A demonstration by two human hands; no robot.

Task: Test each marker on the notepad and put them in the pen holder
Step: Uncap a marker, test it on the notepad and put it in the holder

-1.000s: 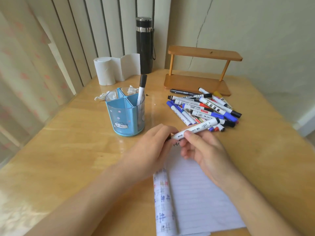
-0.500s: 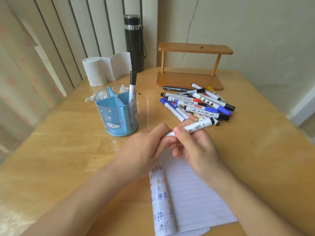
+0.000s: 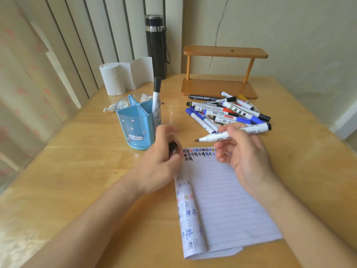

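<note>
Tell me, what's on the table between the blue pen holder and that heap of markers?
Head view: mostly bare wood lies between the pen holder and the marker pile, with only a few tiny crumbs scattered there.

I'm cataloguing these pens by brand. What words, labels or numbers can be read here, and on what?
"WHITEBOARD MARKER": on a white marker barrel in the pile.
Print on the black marker next to the wooden rack: too blurred to read.
Print on the uncapped marker in the right hand: too small to read.
Scribbles on the notepad: test marks, no words.
Pen holder: cartoon animal only, no text.
</note>
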